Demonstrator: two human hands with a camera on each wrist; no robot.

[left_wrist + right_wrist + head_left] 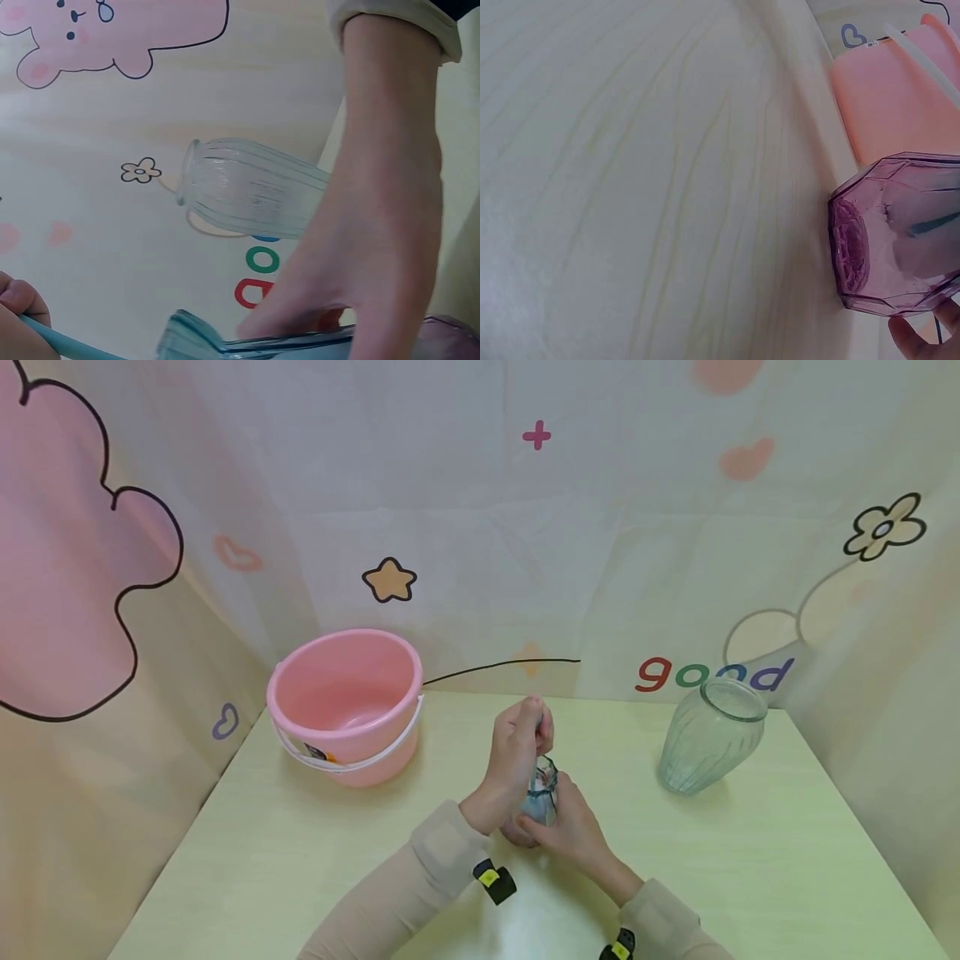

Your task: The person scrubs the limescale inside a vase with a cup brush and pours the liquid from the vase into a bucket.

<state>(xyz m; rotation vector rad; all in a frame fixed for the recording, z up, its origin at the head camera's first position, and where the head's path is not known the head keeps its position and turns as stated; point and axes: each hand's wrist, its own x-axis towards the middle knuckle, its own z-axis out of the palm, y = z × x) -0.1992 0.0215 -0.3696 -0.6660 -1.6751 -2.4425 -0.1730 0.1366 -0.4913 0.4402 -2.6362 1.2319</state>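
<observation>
My right hand (573,827) grips a faceted glass vase (538,810), tinted blue at the flared neck and purple at the base (877,247). The vase stands tilted above or on the table; contact cannot be told. My left hand (517,747) is a fist above the vase's mouth, holding a slim teal handle (75,346). Through the purple glass, in the right wrist view, a dark teal rod (934,224) and a pale, blurred mass show inside. What kind of head the handle has is unclear.
A pink bucket (345,747) with a white handle stands at the back left. At the back right is a clear ribbed glass vase (708,747). Behind the pale wood-grain table (780,860) hangs a printed curtain (450,485).
</observation>
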